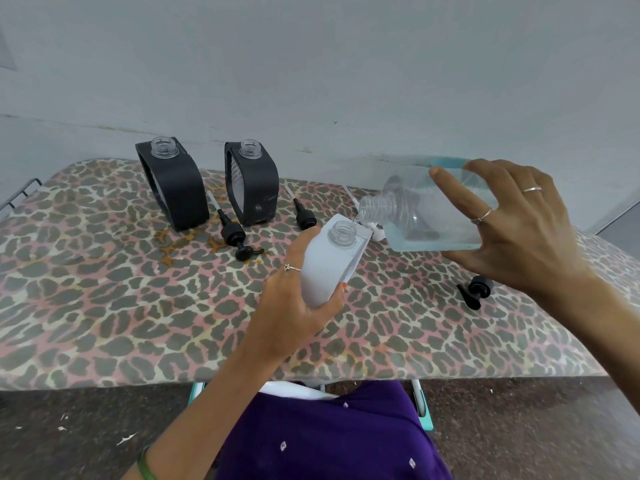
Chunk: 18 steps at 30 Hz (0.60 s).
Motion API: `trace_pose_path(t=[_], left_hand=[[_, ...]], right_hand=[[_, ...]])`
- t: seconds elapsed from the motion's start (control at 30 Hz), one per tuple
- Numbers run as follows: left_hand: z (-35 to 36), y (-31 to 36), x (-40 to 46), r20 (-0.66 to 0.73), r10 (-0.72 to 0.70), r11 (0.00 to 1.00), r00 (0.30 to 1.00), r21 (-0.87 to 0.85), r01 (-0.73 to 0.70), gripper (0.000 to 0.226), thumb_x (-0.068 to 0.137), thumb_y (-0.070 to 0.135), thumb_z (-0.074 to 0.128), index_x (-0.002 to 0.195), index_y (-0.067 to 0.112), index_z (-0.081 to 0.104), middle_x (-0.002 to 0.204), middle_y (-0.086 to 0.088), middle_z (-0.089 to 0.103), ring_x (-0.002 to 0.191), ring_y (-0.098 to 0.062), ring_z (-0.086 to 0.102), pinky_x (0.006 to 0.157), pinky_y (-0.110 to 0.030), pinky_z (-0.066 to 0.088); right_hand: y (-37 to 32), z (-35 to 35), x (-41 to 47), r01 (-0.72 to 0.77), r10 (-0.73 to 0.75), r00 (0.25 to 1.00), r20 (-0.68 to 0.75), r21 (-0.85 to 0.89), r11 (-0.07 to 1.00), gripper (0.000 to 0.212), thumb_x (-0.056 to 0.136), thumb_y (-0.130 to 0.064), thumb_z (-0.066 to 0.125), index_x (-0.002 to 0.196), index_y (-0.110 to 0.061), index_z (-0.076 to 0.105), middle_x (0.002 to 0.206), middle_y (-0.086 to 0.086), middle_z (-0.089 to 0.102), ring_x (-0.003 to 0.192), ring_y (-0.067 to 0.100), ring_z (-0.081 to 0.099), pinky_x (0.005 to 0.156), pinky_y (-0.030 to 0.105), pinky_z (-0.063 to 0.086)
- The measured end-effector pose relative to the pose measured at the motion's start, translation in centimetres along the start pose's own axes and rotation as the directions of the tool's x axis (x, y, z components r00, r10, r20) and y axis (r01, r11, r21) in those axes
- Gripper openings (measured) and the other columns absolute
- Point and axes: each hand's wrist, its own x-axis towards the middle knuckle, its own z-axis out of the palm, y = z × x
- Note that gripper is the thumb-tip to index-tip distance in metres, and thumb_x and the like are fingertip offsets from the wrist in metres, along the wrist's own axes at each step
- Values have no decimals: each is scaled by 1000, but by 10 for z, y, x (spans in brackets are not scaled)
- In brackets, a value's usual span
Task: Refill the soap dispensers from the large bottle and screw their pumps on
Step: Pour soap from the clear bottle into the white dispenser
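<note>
My left hand grips a white soap dispenser, tilted and lifted off the table, its clear neck open. My right hand holds the large clear bottle of pale blue liquid tipped on its side, its mouth just above the dispenser's neck, liquid running in. Two black dispensers stand open-necked at the back. Black pumps lie on the table: one by the left black dispenser, one by the right one, one under my right wrist. A white pump lies partly hidden behind the white dispenser.
The table wears a leopard-print cover and stands against a pale wall. A metal rack end juts out at the far left. My purple clothing is at the table's front edge.
</note>
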Motion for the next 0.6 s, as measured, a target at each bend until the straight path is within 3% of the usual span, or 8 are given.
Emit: trace_pose_path(t=[0.6], left_hand=[[1,-2,0,-3,-16,1000,1000,-13,16,72,81,33,69,141,17,33,124,7,50,107,2,49,83,-3,43]], right_hand=[[1,1,2,5,-4,1000,-26,9,1000,66,90,-63,42,142,-23,37,119,25,56,106,42,54,82,52,41]])
